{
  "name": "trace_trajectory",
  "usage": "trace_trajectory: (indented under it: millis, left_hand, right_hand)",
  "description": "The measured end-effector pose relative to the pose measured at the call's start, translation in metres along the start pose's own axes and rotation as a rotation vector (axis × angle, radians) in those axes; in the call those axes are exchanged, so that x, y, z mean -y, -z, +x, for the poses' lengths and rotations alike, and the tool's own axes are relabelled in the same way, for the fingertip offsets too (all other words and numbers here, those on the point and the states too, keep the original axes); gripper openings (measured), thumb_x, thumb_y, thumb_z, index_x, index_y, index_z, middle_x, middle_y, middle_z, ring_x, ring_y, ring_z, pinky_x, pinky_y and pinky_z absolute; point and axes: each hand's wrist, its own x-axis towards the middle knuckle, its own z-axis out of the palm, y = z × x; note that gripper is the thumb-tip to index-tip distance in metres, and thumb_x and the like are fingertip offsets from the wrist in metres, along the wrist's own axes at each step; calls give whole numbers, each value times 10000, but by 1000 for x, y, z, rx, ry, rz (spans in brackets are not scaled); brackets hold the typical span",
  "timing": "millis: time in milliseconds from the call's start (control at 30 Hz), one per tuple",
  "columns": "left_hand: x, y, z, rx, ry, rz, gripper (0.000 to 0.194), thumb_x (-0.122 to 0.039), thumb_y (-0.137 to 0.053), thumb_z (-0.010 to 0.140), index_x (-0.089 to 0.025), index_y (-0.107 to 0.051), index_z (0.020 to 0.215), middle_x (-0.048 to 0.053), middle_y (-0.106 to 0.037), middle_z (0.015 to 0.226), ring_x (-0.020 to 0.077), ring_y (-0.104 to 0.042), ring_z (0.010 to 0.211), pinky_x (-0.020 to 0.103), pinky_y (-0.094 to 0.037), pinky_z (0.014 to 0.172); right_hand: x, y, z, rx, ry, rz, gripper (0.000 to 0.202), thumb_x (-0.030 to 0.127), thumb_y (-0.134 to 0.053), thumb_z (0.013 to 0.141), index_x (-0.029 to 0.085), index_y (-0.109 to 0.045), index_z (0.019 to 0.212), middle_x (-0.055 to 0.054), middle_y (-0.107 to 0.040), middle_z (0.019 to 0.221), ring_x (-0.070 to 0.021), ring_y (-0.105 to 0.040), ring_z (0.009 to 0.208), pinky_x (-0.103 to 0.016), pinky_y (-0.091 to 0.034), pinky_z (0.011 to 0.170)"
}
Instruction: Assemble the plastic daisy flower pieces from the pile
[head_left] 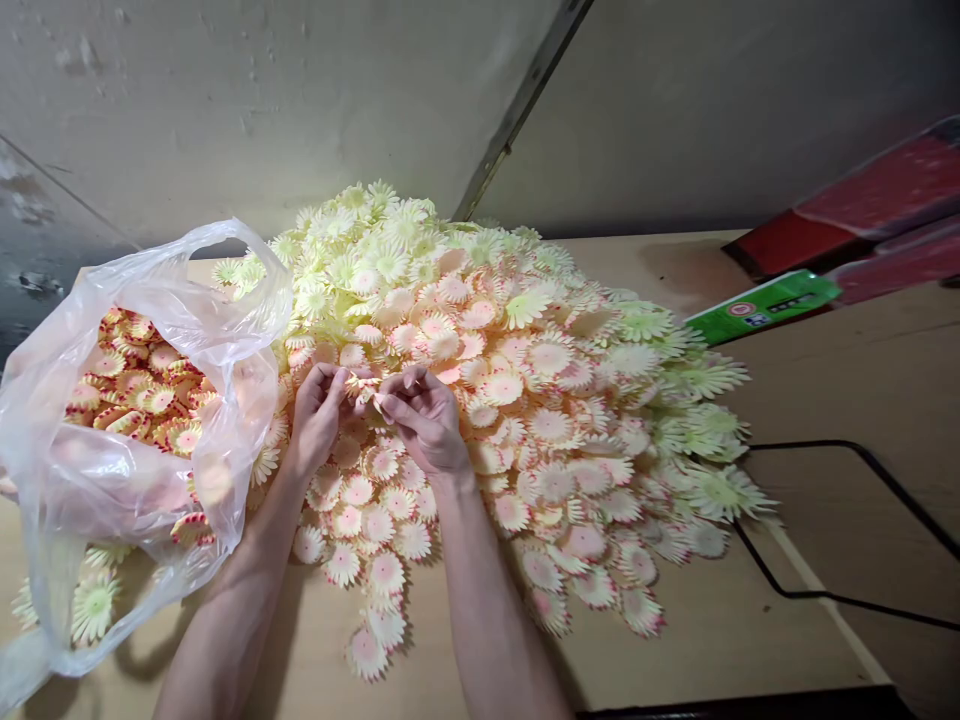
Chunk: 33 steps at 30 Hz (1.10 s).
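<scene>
A big heap of flat artificial daisy flowers (525, 370), cream with pink centres, covers the wooden table (712, 620). Both my hands meet above the heap's left part. My left hand (319, 410) and my right hand (424, 415) pinch one small flower piece (365, 388) between their fingertips. A clear plastic bag (127, 450) at the left lies open and holds several flowers with red and yellow edges (142, 390). The bag touches my left forearm.
A green box (761, 305) and red packages (877, 210) lie at the back right. A thin black wire frame (825, 595) rests on the table's right side. A grey wall stands behind the table. A few loose flowers (90, 605) lie under the bag.
</scene>
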Motion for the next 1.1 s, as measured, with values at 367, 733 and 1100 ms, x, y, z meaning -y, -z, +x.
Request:
trace_trajectory:
  millis: [367, 733, 1100]
  left_hand:
    - [-1, 6, 5, -57, 25, -89, 533, -645, -795, 747, -235, -484, 885, -52, -595, 751, 130, -681, 695, 300, -633, 684]
    - [-1, -2, -4, -72, -275, 311, 365, -546, -698, 887, -192, -611, 877, 64, -734, 981, 145, -701, 837, 255, -582, 746]
    - [5, 2, 0, -133, -289, 342, 321, -514, -686, 904, -199, -622, 897, 41, -723, 940, 138, -688, 810, 250, -564, 749]
  right_hand:
    - [5, 11, -7, 193, 112, -6, 519, 434, -916, 693, 258, -430, 736, 62, -560, 562, -145, -518, 556, -339, -527, 645]
    - [-14, -10, 1, -200, 168, -390, 361, 449, -930, 634, 240, -662, 753, 11, -665, 678, -150, -603, 588, -288, -514, 558]
    - [-13, 0, 1, -121, 85, -315, 182, 390, -806, 813, 228, -726, 838, -1, -715, 771, -140, -634, 660, -263, -532, 610]
